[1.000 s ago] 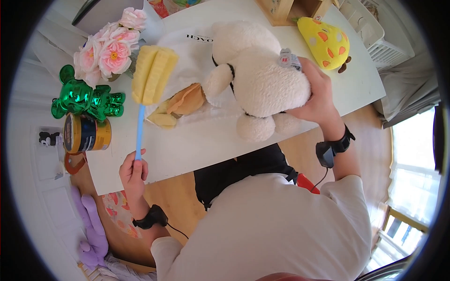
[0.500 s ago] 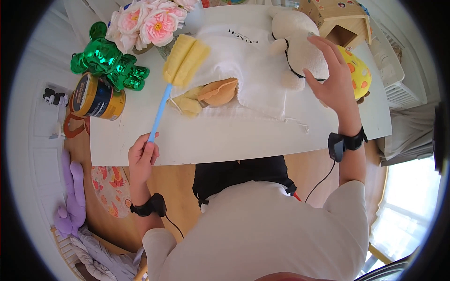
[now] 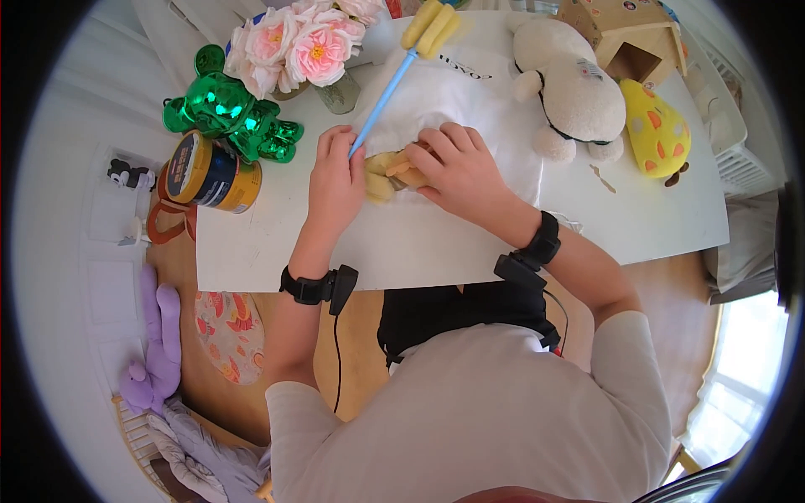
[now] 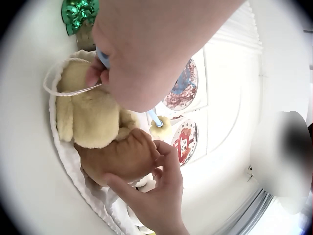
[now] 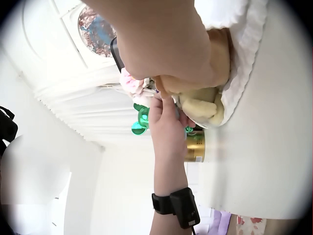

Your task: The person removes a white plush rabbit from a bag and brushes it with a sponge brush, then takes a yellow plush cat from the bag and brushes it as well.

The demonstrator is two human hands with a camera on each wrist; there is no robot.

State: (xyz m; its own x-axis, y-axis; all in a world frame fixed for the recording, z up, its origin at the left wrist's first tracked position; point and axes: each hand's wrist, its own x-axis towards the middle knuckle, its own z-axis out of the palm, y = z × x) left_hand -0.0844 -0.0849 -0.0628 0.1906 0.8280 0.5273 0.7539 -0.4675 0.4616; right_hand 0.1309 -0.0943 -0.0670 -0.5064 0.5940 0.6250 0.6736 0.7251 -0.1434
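In the head view the left hand (image 3: 335, 180) grips the blue handle (image 3: 383, 101) of a duster whose yellow fluffy head (image 3: 429, 29) points away over a white cloth bag (image 3: 495, 92). Its fingers are beside a pale yellow plush (image 3: 380, 189) at the bag's mouth. The right hand (image 3: 465, 176) has its fingers curled round a tan plush piece (image 3: 408, 169) next to it. The left wrist view shows the right hand (image 4: 164, 193) with thumb and fingers on either side of the tan plush (image 4: 120, 159), and a white drawstring (image 4: 66, 93) looping over the yellow plush (image 4: 95, 120).
A white plush (image 3: 579, 101) and a yellow spotted plush (image 3: 656, 130) lie at the right, below a wooden house (image 3: 625, 38). At the left stand a green shiny bear figure (image 3: 222, 109), a yellow-and-black tub (image 3: 214, 174) and pink flowers (image 3: 314, 50) in a glass vase.
The right hand set the white plush down at the right, let go, and moved left onto the tan plush. The left hand with the duster moved forward and right, to the bag's mouth.
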